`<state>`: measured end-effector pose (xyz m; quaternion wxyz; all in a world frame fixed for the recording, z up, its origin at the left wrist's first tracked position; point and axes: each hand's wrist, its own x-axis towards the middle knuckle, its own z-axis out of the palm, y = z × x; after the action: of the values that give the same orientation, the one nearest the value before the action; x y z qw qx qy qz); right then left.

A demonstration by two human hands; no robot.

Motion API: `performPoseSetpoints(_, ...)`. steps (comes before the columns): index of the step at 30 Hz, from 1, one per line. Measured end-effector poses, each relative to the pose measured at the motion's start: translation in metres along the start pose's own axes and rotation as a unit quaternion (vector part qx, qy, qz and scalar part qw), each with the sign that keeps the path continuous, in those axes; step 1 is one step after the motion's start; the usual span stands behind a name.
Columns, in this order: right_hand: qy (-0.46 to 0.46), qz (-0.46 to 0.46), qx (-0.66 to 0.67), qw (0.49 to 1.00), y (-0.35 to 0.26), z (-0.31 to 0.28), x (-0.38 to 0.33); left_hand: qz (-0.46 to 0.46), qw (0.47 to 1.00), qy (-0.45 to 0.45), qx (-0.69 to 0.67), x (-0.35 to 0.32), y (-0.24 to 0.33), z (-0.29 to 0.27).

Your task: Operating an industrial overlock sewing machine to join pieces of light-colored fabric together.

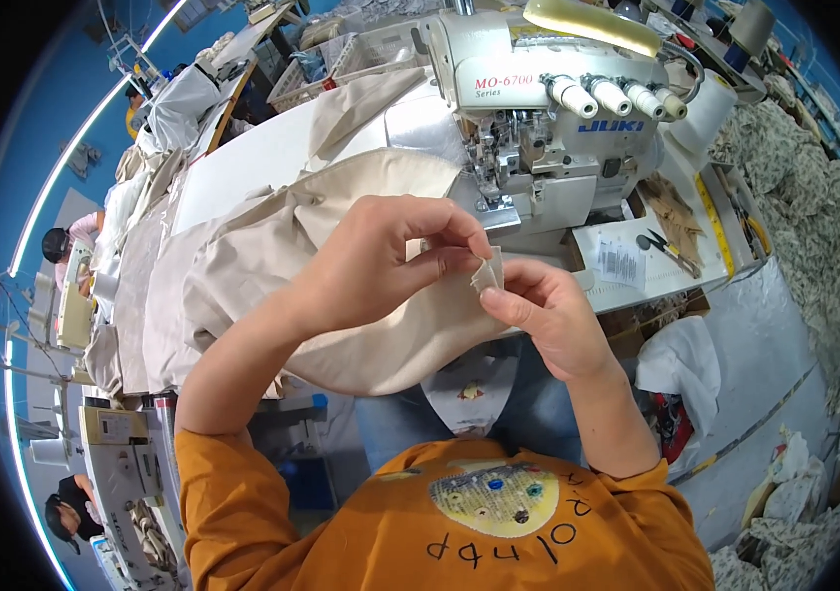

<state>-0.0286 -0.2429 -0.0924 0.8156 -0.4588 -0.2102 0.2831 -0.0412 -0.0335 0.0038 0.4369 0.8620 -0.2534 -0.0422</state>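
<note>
Two hands (381, 261) (548, 315) pinching beige cloth (272, 246), sewing machine (548, 108) behind

We see a white work table (243, 163) running from the frame's centre to its upper left; a white sewing machine (538, 89) stands on it at upper centre; beige fabric (243, 266) lies draped across it at centre left; scissors (664, 248) rest at right.

Beige cloth (243, 266) looks matt and soft, woven cotton-ish (a bit creased), while the sewing machine (538, 89) is glossy white enamel with shiny metal parts.
</note>
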Motion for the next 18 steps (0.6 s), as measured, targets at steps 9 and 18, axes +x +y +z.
performPoseSetpoints(9, -0.045, -0.014, -0.183, 0.982, 0.057, 0.035, -0.031, 0.017, 0.984, 0.047, -0.168, 0.02, -0.032, -0.035)
performPoseSetpoints(18, 0.267, -0.024, -0.35, 0.897, 0.068, -0.001, -0.062, -0.002, 0.984, 0.169, -0.05, 0.013, -0.045, -0.005)
